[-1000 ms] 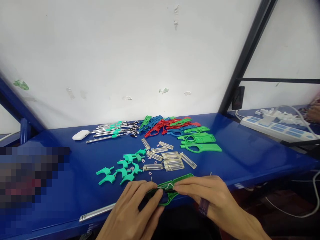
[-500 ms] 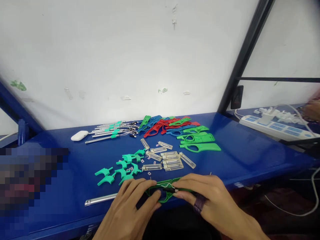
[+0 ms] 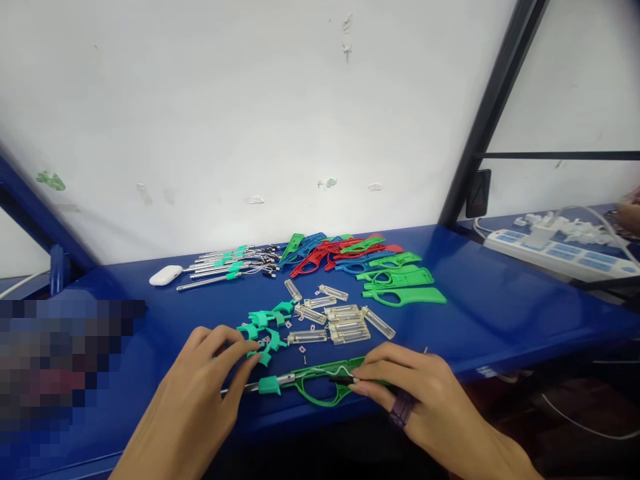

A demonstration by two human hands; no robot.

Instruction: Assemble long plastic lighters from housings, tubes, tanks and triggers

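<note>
Left hand (image 3: 195, 400) was shifted left to teal clips (image 3: 263, 327), grip unclear; handle (image 3: 306, 376), rod leftward, is held crosswise by right hand (image 3: 420, 393).

White wall (image 3: 250, 100), scuffed, spanned the far side under even light. Blue table (image 3: 500, 307) ran left to right. Black frame post (image 3: 493, 113) slanted at right; white power strip (image 3: 560, 257) lay far right.

Left hand (image 3: 200, 393) is palm down with fingers bent and tips lowered; right hand (image 3: 425, 393) is palm down, fingers extended leftward, held close together.
</note>
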